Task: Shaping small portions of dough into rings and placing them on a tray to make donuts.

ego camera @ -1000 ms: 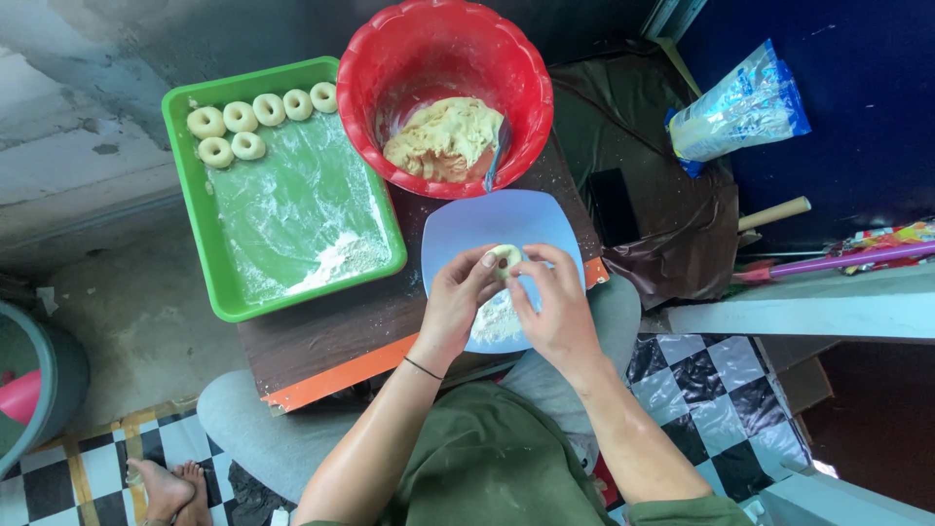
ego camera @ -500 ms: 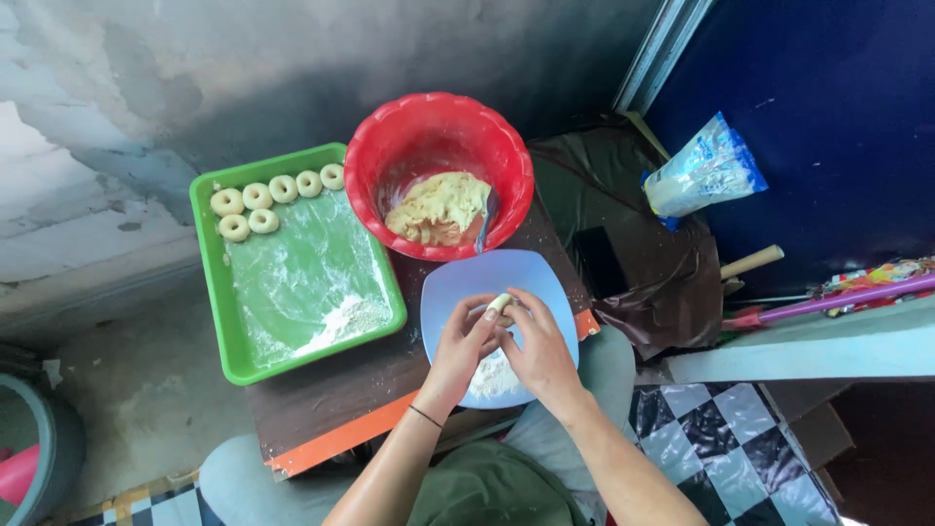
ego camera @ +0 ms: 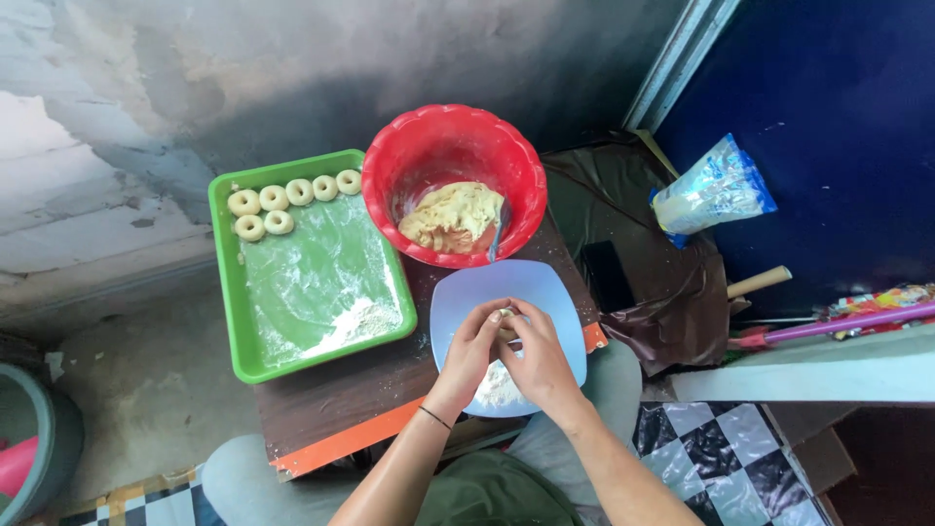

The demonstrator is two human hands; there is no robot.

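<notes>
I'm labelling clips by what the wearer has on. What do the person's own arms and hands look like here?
Both forearms are bare, with no sleeves in view. The left hand has a thin dark band around its wrist. The right hand wears nothing that shows: no glove, ring or watch. Some pale dough or flour clings to the fingertips.

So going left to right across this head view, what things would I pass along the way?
Grey bin → green tray → red bowl → dark cloth → clear bag → pink stick.
</notes>
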